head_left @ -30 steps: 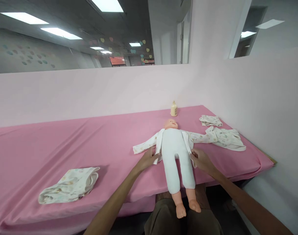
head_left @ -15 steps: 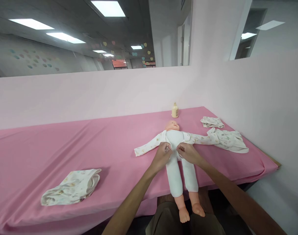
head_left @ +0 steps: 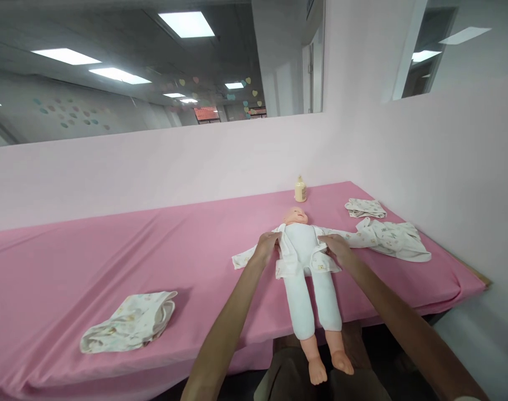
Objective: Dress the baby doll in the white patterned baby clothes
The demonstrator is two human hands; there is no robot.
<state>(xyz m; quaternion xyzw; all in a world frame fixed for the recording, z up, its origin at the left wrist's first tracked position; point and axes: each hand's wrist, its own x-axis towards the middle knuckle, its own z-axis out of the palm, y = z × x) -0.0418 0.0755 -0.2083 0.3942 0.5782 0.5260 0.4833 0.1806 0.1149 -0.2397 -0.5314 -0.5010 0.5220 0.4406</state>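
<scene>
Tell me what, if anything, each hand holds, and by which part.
The left hand and right hand appear to pinch the white shirt on the doll, each by one open front panel near the chest; the exact grip is partly hidden.

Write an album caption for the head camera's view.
Left hand and right hand at either side of a white jacket, open over a doll on pink cloth.
</scene>
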